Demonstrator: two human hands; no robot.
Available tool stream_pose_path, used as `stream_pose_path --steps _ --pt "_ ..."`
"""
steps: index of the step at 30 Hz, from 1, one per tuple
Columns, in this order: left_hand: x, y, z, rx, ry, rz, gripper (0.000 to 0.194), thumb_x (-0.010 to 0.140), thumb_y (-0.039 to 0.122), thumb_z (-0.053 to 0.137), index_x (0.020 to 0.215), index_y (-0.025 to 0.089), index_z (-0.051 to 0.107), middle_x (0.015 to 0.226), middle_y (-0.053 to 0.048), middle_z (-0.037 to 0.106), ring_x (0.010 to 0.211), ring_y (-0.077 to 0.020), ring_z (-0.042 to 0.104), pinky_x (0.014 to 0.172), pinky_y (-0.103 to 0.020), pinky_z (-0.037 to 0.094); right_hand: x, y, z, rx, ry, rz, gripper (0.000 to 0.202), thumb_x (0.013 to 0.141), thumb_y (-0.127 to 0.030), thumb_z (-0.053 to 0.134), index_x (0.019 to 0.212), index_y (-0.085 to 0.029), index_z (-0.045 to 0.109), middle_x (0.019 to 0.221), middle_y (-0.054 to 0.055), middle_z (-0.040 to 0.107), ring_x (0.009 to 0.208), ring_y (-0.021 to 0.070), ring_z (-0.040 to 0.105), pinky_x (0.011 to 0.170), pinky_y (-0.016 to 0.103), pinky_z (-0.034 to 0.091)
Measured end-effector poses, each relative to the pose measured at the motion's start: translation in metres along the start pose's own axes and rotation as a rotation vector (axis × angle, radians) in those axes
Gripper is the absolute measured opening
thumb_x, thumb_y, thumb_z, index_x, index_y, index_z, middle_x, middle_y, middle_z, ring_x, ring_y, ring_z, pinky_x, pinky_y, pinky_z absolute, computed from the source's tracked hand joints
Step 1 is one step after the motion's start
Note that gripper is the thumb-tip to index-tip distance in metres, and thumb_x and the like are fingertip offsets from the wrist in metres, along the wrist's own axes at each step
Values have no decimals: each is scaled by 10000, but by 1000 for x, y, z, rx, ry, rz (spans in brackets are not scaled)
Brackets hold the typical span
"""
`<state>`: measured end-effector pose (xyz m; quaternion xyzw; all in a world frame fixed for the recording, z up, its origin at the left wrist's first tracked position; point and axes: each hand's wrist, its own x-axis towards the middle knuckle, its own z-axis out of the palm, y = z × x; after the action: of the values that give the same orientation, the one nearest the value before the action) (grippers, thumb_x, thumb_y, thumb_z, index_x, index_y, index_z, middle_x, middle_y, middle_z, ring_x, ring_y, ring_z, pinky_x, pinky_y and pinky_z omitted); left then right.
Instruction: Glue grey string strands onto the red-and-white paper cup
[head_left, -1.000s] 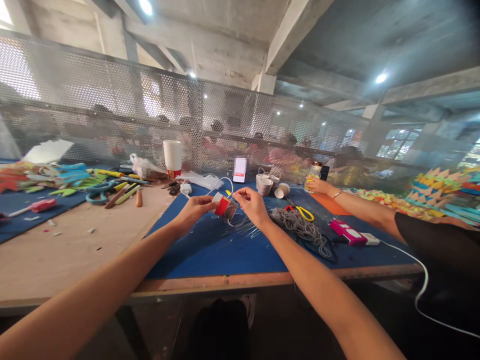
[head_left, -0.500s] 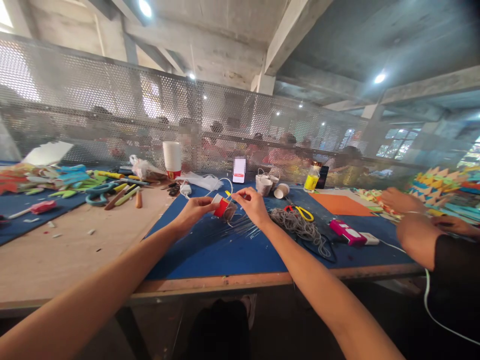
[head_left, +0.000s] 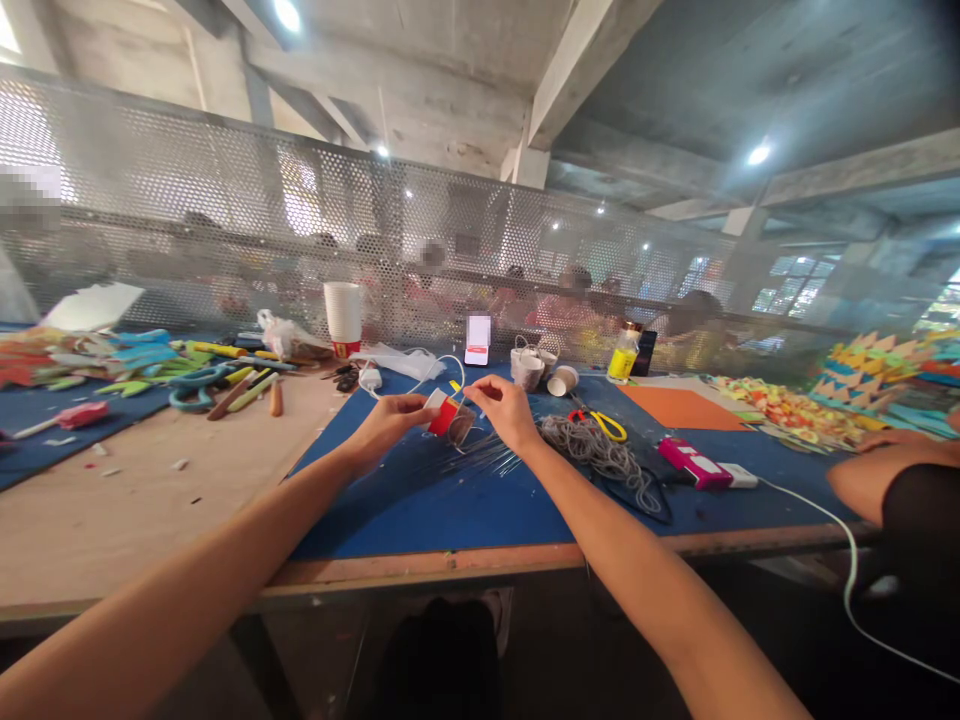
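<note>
A red and white paper cup (head_left: pixel 444 414) lies tilted on its side above the blue mat, its far end partly wrapped in brownish-grey cord. My left hand (head_left: pixel 401 415) is closed on the cup's white end, thumb and fingers pinching it. Close beside the cup's other end, my right hand (head_left: pixel 501 402) is pinched on what looks like a thin strand of cord running to the cup. The fingertips partly hide that strand. Just right of my right hand lies a loose heap of grey cord (head_left: pixel 596 445), with yellow-handled scissors (head_left: pixel 606 426) behind it.
Behind are cord-covered cups (head_left: pixel 528 366), a phone (head_left: pixel 477 342), stacked paper cups (head_left: pixel 343 318) and a yellow bottle (head_left: pixel 624 356). Orange paper (head_left: pixel 684 409) and a magenta box (head_left: pixel 694 464) lie right. Teal scissors (head_left: pixel 192 390) lie left. Another person's arm (head_left: pixel 862 480) rests at the right edge.
The other person's hands at the right have drawn back from the coloured paper pieces toward the edge. My two hands and the cup have hardly shifted.
</note>
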<state>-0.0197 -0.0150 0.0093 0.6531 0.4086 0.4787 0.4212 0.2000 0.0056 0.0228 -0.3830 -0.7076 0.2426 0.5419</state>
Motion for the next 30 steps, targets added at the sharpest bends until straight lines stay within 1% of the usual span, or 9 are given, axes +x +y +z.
stream_pose_path --steps 3,11,15,20,25,30 --pt "-1 1 0 -37 -43 -10 313 788 471 802 835 162 814 785 -36 754 717 -183 609 723 -314 415 0 -1 0 -19 4 -1 398 852 -605 693 798 -211 711 773 16 722 739 177 656 723 285 501" --pt "-1 4 1 -28 -44 -13 338 762 491 816 818 158 806 781 -34 749 725 -190 598 730 -321 404 1 3 0 -54 16 -6 358 870 -563 690 798 -213 714 777 17 725 738 178 657 706 280 496" --pt "0 2 0 -25 -53 10 326 774 486 813 815 162 803 789 -32 749 739 -192 605 747 -324 413 2 7 -1 -69 15 -12 327 878 -532 692 799 -216 720 790 20 735 756 184 664 713 283 496" --pt "1 -2 -1 -32 -69 5 335 785 494 809 845 164 805 809 -42 756 749 -204 621 745 -329 430 2 10 -1 -73 24 -20 311 880 -516 691 789 -220 718 788 16 737 748 184 660 735 291 499" --pt "-1 1 0 -32 -63 -2 343 772 504 816 833 167 801 808 -47 758 733 -201 614 715 -322 425 3 13 0 -81 27 -23 289 877 -494 693 780 -223 715 788 8 741 753 182 667 753 288 498" --pt "-1 2 1 -34 -70 -2 333 762 500 821 810 171 799 772 -31 742 703 -183 598 691 -305 410 3 15 0 -103 25 -18 258 880 -457 700 776 -221 715 782 6 743 745 179 669 747 283 488"
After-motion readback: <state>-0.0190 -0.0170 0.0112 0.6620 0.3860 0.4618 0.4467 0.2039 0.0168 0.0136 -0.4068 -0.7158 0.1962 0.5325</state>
